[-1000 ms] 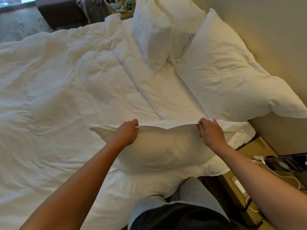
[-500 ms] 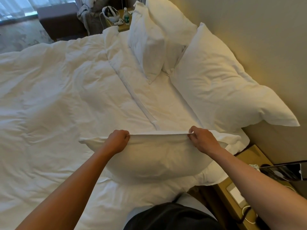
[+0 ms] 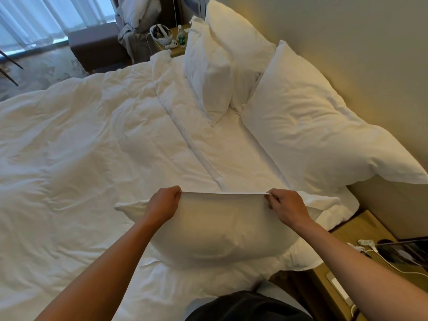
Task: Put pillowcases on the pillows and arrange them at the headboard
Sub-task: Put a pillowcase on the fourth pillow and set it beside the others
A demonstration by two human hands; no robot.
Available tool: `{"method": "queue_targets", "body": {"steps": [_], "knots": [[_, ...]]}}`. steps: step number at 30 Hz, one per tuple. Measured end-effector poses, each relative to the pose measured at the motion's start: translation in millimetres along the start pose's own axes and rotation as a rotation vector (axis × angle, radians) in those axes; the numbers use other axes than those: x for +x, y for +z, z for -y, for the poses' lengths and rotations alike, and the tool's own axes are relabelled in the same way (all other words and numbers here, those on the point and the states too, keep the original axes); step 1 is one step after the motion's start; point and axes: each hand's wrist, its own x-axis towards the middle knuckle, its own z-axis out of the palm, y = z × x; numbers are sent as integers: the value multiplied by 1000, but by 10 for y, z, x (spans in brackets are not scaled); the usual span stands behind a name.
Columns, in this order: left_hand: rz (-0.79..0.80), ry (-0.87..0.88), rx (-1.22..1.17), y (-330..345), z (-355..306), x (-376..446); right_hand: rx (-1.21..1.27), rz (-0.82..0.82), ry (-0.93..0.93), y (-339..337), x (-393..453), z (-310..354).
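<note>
A white pillow in its pillowcase [image 3: 222, 230] stands on edge at the near side of the bed. My left hand [image 3: 162, 205] pinches the case's top hem on the left, and my right hand [image 3: 287, 208] pinches it on the right, so the hem is stretched taut between them. A large cased pillow [image 3: 310, 126] leans on the beige headboard [image 3: 342, 42] at the right. Two more white pillows [image 3: 213, 68] stand at the headboard's far end.
A rumpled white duvet [image 3: 81, 147] covers the bed. A wooden nightstand [image 3: 361, 230] with cables and a dark device is at my right. A far nightstand [image 3: 178, 50] holds a headset and a bottle. Curtains and a dark bench lie beyond.
The view has tilted up, showing more of the room's far end. Both hands keep hold of the hem, which has gone from slack to straight and taut.
</note>
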Motion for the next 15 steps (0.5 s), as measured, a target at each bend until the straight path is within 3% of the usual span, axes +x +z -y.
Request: {"method": "queue_targets", "body": {"steps": [7,15], "knots": [[-161,109,91,-355,-231,382,44,-166,-3,-395,72,232],[-315,334,97,-841,-1223,1175,27,-427,23,-1205,79,174]]}}
